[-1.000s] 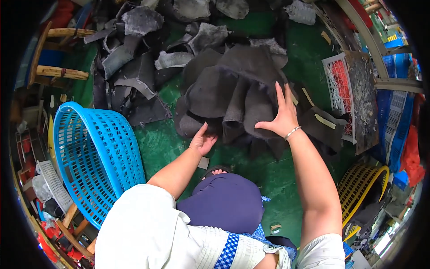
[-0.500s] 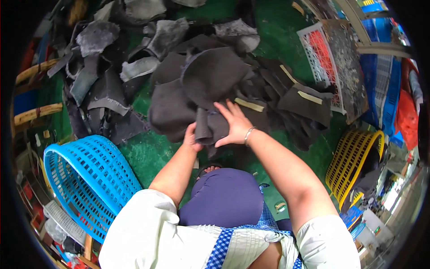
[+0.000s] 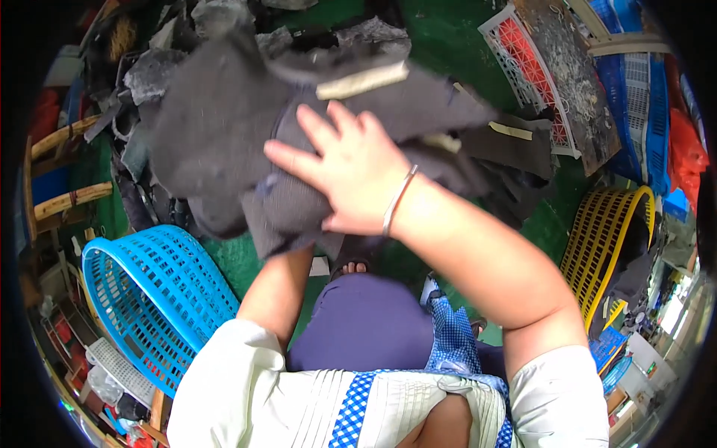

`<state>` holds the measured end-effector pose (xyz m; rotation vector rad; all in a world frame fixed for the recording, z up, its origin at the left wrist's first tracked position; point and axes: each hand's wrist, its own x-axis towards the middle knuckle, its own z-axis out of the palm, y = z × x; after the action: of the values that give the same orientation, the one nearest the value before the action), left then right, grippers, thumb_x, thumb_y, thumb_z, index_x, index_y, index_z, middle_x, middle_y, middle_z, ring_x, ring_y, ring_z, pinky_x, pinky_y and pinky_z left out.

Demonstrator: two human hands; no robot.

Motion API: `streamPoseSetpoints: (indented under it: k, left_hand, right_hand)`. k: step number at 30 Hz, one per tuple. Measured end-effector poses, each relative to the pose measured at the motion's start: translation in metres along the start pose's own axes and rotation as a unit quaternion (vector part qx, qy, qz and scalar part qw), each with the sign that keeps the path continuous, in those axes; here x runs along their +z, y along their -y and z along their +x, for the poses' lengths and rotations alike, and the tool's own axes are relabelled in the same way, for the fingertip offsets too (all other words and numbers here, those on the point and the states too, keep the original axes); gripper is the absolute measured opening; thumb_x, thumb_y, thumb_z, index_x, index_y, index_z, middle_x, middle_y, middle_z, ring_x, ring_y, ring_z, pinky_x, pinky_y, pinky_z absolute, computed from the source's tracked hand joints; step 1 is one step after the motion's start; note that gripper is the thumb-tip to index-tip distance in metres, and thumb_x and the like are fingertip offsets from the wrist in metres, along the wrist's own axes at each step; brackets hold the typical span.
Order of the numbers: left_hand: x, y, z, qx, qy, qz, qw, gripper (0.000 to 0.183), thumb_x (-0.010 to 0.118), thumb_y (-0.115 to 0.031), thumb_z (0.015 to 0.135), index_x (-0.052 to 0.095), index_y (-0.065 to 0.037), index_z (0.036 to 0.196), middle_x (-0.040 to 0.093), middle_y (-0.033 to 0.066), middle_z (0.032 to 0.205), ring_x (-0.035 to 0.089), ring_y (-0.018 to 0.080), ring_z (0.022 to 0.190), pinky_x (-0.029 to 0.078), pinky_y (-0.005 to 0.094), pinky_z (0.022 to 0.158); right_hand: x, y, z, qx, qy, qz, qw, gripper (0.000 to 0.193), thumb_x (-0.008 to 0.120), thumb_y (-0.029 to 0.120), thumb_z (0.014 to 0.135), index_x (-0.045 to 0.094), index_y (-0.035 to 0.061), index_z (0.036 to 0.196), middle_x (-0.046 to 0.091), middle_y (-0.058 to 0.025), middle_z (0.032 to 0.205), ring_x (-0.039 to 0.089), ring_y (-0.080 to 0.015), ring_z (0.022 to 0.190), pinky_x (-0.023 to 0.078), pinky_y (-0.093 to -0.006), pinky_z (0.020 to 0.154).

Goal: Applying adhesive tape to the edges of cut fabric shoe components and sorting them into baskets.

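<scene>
A large dark grey fabric piece is raised in front of me, smeared by motion. A pale yellow strip lies along its upper part. My right hand rests on top of the fabric with its fingers spread, a silver bangle at the wrist. My left forearm reaches under the fabric's near edge, which hides that hand and its fingers. To the right, more dark fabric pieces lie heaped on the floor, one bearing a pale strip.
On the left a blue plastic basket lies tilted; a yellow basket holding dark scraps is on the right. Greyish scraps cover the far left of the green floor. A white-and-red crate is at the far right.
The fabric has been lifted toward me and spread leftward. My right hand has moved left and up onto it; my left hand, earlier gripping a fabric edge, is now covered.
</scene>
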<state>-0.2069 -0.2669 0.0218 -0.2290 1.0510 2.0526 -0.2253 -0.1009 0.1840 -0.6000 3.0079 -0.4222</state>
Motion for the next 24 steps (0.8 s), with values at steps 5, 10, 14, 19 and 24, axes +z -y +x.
streamPoseSetpoints:
  k: [5, 10, 14, 19, 24]
  left_hand:
    - [0.051, 0.002, 0.052, 0.035, 0.002, -0.243, 0.969, 0.062, 0.040, -0.051, 0.094, 0.039, -0.013, 0.143, 0.043, 0.0094, 0.145, 0.042, 0.0261, 0.132, 0.031, 0.0446, 0.112]
    - [-0.032, 0.062, 0.057, -0.182, -0.179, -0.165, 0.953, 0.052, 0.061, -0.049, 0.089, 0.054, -0.016, 0.129, 0.053, 0.0030, 0.135, 0.046, 0.0236, 0.125, 0.028, 0.0468, 0.110]
    - [-0.063, 0.069, 0.051, -0.067, -0.156, -0.273, 0.947, 0.072, 0.071, -0.054, 0.079, 0.049, -0.015, 0.136, 0.049, 0.0061, 0.141, 0.041, 0.0264, 0.131, 0.024, 0.0494, 0.113]
    - [-0.080, 0.085, 0.094, -0.032, 0.061, -0.411, 0.909, 0.085, 0.059, -0.064, 0.082, 0.040, -0.007, 0.142, 0.043, 0.0122, 0.145, 0.041, 0.0320, 0.132, 0.029, 0.0473, 0.114]
    - [-0.104, 0.092, 0.059, 0.028, 0.190, -0.353, 0.916, 0.080, 0.038, -0.067, 0.091, 0.036, -0.007, 0.144, 0.039, 0.0143, 0.147, 0.041, 0.0335, 0.132, 0.030, 0.0447, 0.113]
  right_hand:
    - [0.024, -0.088, 0.018, 0.095, 0.179, 0.057, 0.978, 0.114, 0.083, 0.056, 0.052, 0.028, 0.0302, 0.148, 0.026, -0.0231, 0.152, 0.031, -0.0443, 0.136, 0.033, -0.0514, 0.108]
    - [0.094, -0.151, 0.002, 0.204, 0.188, 0.224, 0.934, 0.105, 0.076, 0.063, 0.063, 0.030, 0.0216, 0.148, 0.032, -0.0248, 0.147, 0.038, -0.0401, 0.133, 0.035, -0.0413, 0.109]
    - [0.107, -0.154, 0.021, 0.339, 0.130, 0.067, 0.929, 0.124, 0.076, 0.072, 0.053, 0.023, 0.0180, 0.151, 0.021, -0.0227, 0.153, 0.026, -0.0354, 0.141, 0.029, -0.0483, 0.111]
    - [0.144, -0.124, 0.012, 0.321, 0.199, 0.150, 0.913, 0.129, 0.069, 0.080, 0.053, 0.018, 0.0159, 0.153, 0.019, -0.0200, 0.155, 0.018, -0.0334, 0.144, 0.023, -0.0555, 0.111]
    - [0.155, -0.062, -0.003, 0.291, 0.220, 0.144, 0.920, 0.127, 0.062, 0.086, 0.052, 0.032, 0.0081, 0.147, 0.033, -0.0229, 0.148, 0.033, -0.0395, 0.136, 0.032, -0.0533, 0.106]
